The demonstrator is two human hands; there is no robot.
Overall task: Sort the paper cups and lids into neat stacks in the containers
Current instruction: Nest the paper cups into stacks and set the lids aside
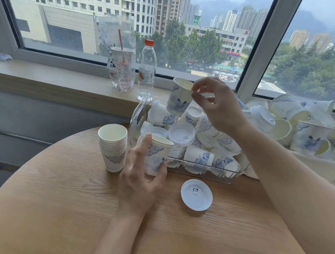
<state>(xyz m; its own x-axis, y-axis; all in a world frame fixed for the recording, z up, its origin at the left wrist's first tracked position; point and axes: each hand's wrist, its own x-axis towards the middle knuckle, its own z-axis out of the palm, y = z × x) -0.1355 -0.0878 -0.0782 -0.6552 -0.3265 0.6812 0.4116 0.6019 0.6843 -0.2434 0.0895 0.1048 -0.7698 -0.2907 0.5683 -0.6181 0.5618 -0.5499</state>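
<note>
Left hand point(140, 176) low, fingers curled as if gripping; right hand point(218, 105) raised, fingers apparently pinching.

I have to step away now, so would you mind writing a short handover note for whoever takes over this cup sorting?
Left hand holds one paper cup upright on the table. Right hand pinches a second cup by its rim above the clear bin.
Done: one stack of cups stands on the table.
Left: the jumble of cups and lids in the bin, the pile on the sill, and the loose lid on the table.
</note>
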